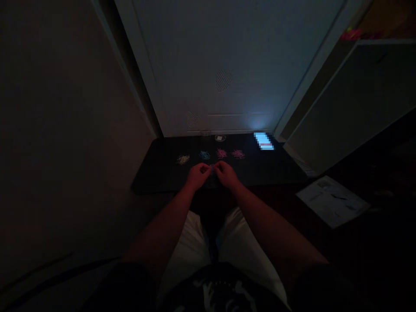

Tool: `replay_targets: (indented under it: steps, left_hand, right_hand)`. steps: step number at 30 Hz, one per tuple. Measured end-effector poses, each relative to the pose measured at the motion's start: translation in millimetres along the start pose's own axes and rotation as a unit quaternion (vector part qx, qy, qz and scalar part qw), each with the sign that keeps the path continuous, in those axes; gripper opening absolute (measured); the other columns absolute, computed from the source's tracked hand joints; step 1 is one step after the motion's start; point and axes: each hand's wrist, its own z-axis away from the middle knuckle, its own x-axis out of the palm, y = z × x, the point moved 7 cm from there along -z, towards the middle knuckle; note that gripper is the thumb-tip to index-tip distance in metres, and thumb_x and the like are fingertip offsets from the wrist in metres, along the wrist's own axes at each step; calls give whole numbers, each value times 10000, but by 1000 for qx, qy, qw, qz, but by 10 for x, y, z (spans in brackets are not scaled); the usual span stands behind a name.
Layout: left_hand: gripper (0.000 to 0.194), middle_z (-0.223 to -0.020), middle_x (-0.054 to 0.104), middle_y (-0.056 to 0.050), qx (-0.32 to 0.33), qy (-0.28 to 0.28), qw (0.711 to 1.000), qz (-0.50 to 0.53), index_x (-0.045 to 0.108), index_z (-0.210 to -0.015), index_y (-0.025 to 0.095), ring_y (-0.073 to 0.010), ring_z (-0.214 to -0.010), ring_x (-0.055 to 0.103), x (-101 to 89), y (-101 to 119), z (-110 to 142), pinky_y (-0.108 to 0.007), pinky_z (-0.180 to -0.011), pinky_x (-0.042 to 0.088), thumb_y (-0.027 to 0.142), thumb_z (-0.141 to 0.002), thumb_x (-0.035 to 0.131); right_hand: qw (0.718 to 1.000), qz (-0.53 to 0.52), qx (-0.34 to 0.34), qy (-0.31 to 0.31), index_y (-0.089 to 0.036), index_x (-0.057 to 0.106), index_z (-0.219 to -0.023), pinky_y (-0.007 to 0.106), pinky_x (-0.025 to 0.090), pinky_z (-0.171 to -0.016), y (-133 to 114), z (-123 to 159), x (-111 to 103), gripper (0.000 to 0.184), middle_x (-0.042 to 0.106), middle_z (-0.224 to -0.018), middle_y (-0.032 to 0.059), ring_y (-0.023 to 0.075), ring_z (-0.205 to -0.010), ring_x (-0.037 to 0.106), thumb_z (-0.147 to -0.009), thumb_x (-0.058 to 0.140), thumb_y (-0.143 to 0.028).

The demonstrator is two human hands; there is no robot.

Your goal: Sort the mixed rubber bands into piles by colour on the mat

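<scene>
My left hand [198, 175] and my right hand [226, 174] meet low over the dark table [156, 173], fingers pinched closed. Between the fingertips is a small purplish tangle of thin strands [212, 168], too dim to name. What each pinch holds is hidden. Just beyond the hands lies a row of small heaps of thin pieces: a pale yellow heap [183, 159] on the left, a teal heap [204, 154], a pink heap [221, 153] and a magenta heap [238, 154].
At the table's back edge stand a faint clear round container [206, 133] and a small round dish [220, 138] with something white. A glowing screen [263, 141] lies at the back right. A pale panelled surface [240, 56] rises behind. Printed paper [333, 203] lies to the right.
</scene>
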Motion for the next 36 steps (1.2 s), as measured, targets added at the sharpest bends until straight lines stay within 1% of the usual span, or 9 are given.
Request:
replay_targets:
  steps: [6,11,17,20,25,28,31,34,36]
  left_hand:
    - [181,-719,655,-26,1,-1,1000,-5,628,-787,158,-127,-644,583,2,-8,0,-239,-605,454,323,-727,586]
    - [151,-742,656,-29,8,-2,1000,-5,627,-797,154,-120,-650,579,-2,17,8,-241,-621,466,278,-718,592]
    - [232,-857,669,-48,35,-16,998,45,617,-923,158,-124,-722,601,5,64,12,-253,-678,487,215,-698,613]
    - [234,-853,675,-52,31,-26,998,54,628,-936,161,-135,-732,610,14,64,14,-262,-683,492,240,-717,606]
    - [227,-823,678,-47,20,-23,998,51,647,-906,161,-140,-724,609,6,66,18,-265,-679,492,305,-737,600]
    - [226,-832,677,-46,18,-17,998,50,646,-917,162,-138,-730,607,-1,66,15,-267,-692,491,290,-736,604]
    - [252,-881,675,-53,25,-14,998,59,635,-969,165,-136,-749,607,-3,66,10,-266,-704,492,255,-735,604]
    - [291,-918,671,-61,31,-19,997,75,621,-1025,165,-136,-767,609,5,58,6,-264,-710,492,239,-745,589]
    - [292,-927,671,-63,35,-23,996,76,625,-1026,164,-140,-779,609,10,58,5,-265,-716,491,242,-748,585]
  right_hand:
    - [1000,-5,-5,-2,-193,545,-773,253,392,-637,3,-3,5,108,574,-727,3,134,-665,511,-770,440,-221]
    - [1000,-2,-1,1,-189,540,-765,251,390,-638,5,-4,-1,106,574,-724,4,134,-666,516,-774,443,-231]
    - [1000,-13,-3,5,-190,543,-762,251,392,-629,21,-10,3,103,576,-720,2,135,-662,517,-769,453,-240]
    - [1000,-26,-2,2,-187,548,-768,254,397,-636,33,-13,12,108,580,-726,4,134,-665,523,-767,453,-238]
    - [1000,-22,3,-3,-181,564,-776,250,395,-634,42,-11,18,121,580,-719,4,130,-660,523,-768,466,-251]
    - [1000,-14,0,-4,-176,569,-764,244,385,-616,19,-7,11,130,580,-697,2,127,-641,513,-774,468,-257]
    - [1000,-6,-5,-4,-176,575,-757,243,378,-605,-2,-3,4,137,586,-693,4,128,-633,511,-778,467,-258]
    - [1000,-2,-7,-8,-179,585,-760,247,383,-609,4,-5,10,142,594,-704,9,132,-636,519,-779,469,-259]
    - [1000,-10,-8,-11,-179,589,-760,249,390,-615,15,-9,18,146,598,-706,10,133,-639,525,-779,468,-259]
